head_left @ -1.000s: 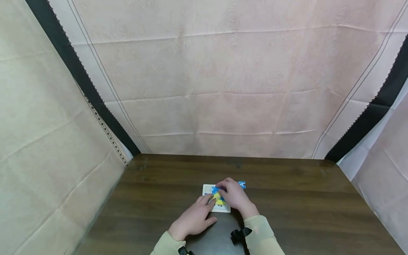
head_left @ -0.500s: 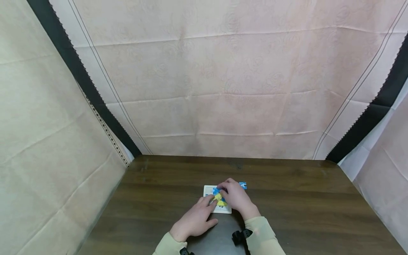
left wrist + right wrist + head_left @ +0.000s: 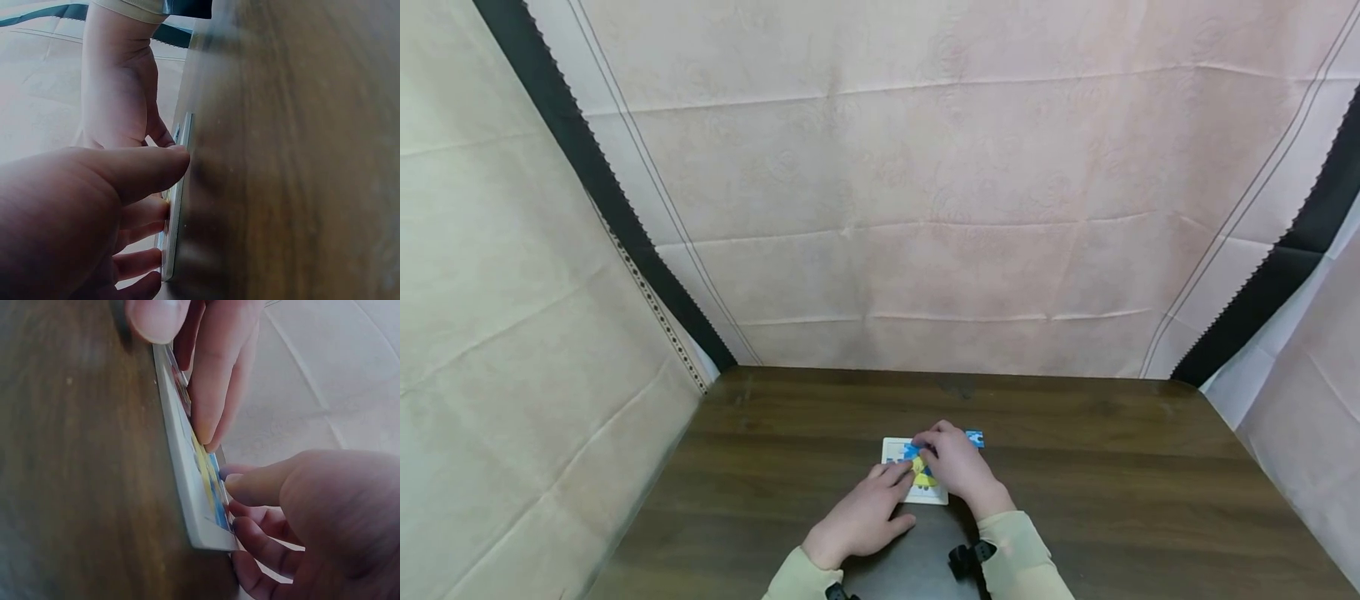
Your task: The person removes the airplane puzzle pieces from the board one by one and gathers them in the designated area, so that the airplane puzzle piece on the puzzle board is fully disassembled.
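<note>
A small jigsaw puzzle [image 3: 923,482] with a yellow and blue picture lies in a white-rimmed tray [image 3: 892,442] on the table. My left hand [image 3: 863,518] rests its extended fingertips on the puzzle's left side; its thumb reaches the near edge of the tray [image 3: 175,225] in the left wrist view. At the upper right of the puzzle, my right hand [image 3: 957,463] has curled fingers, with thumb and index pinching a puzzle piece at the blue part. That piece is mostly hidden by the fingers. In the right wrist view, both hands meet over the picture [image 3: 206,469].
A loose blue and white puzzle piece [image 3: 975,437] lies just beyond the right hand. The brown wooden table [image 3: 1112,483] ends at a pale fabric wall [image 3: 940,275], with more fabric at both sides. A dark grey patch [image 3: 913,554] shows between the forearms.
The left fingers have shifted slightly over the puzzle, closer to the right hand. The right hand stays at the same part. The whole view has drifted a little.
</note>
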Demonstrator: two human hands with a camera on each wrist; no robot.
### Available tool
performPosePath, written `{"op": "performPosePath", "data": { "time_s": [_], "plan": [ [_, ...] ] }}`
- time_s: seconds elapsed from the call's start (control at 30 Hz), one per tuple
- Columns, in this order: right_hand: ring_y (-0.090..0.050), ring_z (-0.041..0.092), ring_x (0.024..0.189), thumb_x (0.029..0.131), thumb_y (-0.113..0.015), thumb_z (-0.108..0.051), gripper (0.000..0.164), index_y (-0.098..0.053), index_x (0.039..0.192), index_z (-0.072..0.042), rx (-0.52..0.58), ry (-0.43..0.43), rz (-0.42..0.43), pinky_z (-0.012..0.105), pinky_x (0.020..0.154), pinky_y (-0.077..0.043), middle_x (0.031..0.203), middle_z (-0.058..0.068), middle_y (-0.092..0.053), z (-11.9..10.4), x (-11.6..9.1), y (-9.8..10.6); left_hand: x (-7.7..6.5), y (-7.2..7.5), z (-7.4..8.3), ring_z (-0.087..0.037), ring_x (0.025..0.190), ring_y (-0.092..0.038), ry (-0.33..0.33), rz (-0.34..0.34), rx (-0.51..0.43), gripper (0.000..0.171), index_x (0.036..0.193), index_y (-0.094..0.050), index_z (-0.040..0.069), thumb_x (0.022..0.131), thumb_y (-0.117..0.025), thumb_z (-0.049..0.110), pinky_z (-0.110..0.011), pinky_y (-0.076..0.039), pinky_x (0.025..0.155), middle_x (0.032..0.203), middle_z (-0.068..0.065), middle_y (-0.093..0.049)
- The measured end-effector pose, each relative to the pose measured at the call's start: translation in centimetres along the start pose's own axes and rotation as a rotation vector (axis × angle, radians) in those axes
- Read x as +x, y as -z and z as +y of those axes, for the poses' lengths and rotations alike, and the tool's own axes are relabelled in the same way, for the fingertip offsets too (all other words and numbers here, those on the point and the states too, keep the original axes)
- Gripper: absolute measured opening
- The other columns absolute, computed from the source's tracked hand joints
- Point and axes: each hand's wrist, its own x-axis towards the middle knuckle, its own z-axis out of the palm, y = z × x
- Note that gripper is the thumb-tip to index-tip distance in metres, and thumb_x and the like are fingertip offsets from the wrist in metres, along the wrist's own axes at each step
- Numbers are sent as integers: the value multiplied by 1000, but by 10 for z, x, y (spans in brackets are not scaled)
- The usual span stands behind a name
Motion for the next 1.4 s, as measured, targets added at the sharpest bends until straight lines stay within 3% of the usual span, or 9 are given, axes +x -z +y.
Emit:
{"op": "performPosePath", "data": {
  "time_s": [1.4],
  "plan": [
    [-63,27,100,103,-71,-11,12,-78,113,-14,-48,-56,49,52,96,-58,114,9,-66,-11,0,-6,-3,2,4,-25,153,-38,17,-19,25,67,160,-50,7,106,-68,41,-39,-40,120,169,-6,-40]
  ]
}}
